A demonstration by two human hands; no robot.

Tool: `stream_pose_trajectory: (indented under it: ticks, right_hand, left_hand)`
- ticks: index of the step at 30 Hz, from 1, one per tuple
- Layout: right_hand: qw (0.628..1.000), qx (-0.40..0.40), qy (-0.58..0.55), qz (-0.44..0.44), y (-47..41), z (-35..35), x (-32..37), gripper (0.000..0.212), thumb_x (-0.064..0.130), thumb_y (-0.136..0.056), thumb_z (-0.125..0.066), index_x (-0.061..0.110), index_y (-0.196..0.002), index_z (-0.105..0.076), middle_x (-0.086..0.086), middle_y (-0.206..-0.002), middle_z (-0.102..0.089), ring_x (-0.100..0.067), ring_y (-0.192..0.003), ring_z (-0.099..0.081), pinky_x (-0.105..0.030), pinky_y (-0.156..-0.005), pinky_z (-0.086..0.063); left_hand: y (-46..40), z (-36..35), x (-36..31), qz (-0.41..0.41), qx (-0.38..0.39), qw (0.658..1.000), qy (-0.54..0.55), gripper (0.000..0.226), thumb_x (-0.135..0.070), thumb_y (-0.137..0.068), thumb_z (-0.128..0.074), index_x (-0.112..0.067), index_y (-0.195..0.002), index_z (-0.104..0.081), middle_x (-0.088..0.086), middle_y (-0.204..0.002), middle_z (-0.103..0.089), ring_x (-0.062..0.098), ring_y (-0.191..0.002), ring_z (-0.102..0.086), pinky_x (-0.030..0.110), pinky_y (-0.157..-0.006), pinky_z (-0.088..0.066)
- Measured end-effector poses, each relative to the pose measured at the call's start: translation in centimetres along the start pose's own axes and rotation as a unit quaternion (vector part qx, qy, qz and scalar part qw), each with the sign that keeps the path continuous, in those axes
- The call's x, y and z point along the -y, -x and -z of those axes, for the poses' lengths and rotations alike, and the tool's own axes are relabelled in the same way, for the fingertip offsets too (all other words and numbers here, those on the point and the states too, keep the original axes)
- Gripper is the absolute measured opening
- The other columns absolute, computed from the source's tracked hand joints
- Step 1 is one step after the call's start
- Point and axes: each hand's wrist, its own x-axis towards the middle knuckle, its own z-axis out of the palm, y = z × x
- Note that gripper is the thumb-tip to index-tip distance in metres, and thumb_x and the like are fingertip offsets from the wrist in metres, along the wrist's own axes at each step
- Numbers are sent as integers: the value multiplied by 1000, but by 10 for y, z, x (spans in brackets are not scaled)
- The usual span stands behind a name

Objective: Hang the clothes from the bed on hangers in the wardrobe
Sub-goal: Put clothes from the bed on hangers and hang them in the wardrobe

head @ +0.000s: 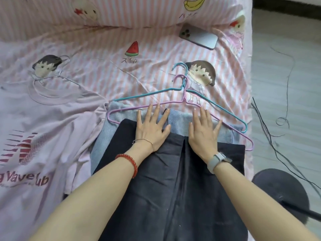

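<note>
left hand (150, 128) fingers straight, flat on dark trousers (173, 180), frame centre | right hand (203, 132) likewise | purple hanger (180, 103), blue hanger (185, 91) just above on bed (107, 56) | pink T-shirt (34, 136) left

"vave" and "ub" on pink t-shirt (34, 153); "スイカ" on bedsheet (107, 54)

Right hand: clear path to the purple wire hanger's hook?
Probably yes. The right hand lies flat on the folded clothes, fingertips near the purple wire hanger; its hook is just ahead on the sheet, uncovered, though tangled with the teal wire hanger.
</note>
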Motion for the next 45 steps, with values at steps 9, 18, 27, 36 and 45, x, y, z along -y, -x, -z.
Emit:
stream_pose_trajectory:
  ticks: [9,18,27,36,45]
  right_hand:
    - [998,44,-11,38,69,26,81,51,26,-97,-30,20,-146,-16,-5,-155,-9,-22,-143,0,-54,-112,1]
    - [959,45,-26,278,214,63,267,39,20,-92,-39,12,-129,-49,-6,-136,-48,-30,-134,-33,-58,-107,-20]
    - [809,158,-50,564,483,48,480,57,32,-84,-21,11,-129,-49,-4,-132,-52,-24,-127,-41,-35,-105,-29]
    - [551,264,-27,792,779,8,603,44,26,-92,-32,14,-132,-46,-3,-133,-51,-23,-127,-41,-33,-105,-31]
    - [322,371,-53,869,1001,-6,637,44,26,-89,-34,11,-124,-55,-10,-122,-59,-29,-113,-54,-39,-96,-43]
  left_hand:
    - [86,49,41,61,-43,994,81,51,-33,-98,-30,-21,-147,-18,4,-156,-9,18,-143,-2,51,-112,5]
    - [346,104,195,248,-213,936,133,43,-27,-82,-40,-8,-113,-63,14,-118,-60,30,-113,-56,57,-97,-34]
    - [720,86,297,506,-311,803,45,34,-20,-69,-55,-7,-97,-69,12,-101,-68,31,-95,-65,55,-76,-49]
    - [1047,30,258,734,-331,592,-36,41,-27,-75,-35,-11,-91,-70,7,-94,-67,25,-87,-63,50,-75,-49]
    - [1212,37,171,851,-293,392,-189,41,-26,-79,-36,-12,-101,-67,7,-108,-63,24,-107,-54,42,-91,-30]
